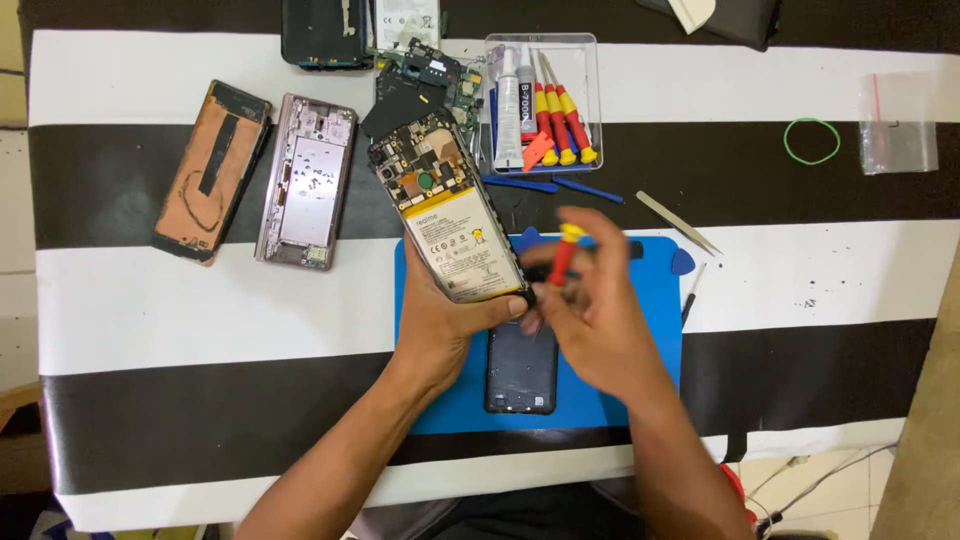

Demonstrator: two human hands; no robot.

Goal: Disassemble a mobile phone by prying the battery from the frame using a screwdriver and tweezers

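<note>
left hand [440, 320] grips the opened phone [448, 210] by its lower end, tilted toward 11 o'clock to bare the battery. right hand [590, 310] pinches a red screwdriver [563, 258] (blurred) at the phone's 4 o'clock corner, over the blue mat [660, 330].

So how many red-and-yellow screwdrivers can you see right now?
3. Two stand side by side in the clear tray: one on the left, one on the right. The third is in the right hand. Others may be hidden.

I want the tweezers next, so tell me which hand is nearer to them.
Right. The right hand is just left of and below the tweezers; the left hand, holding the opened phone, is farther left.
</note>
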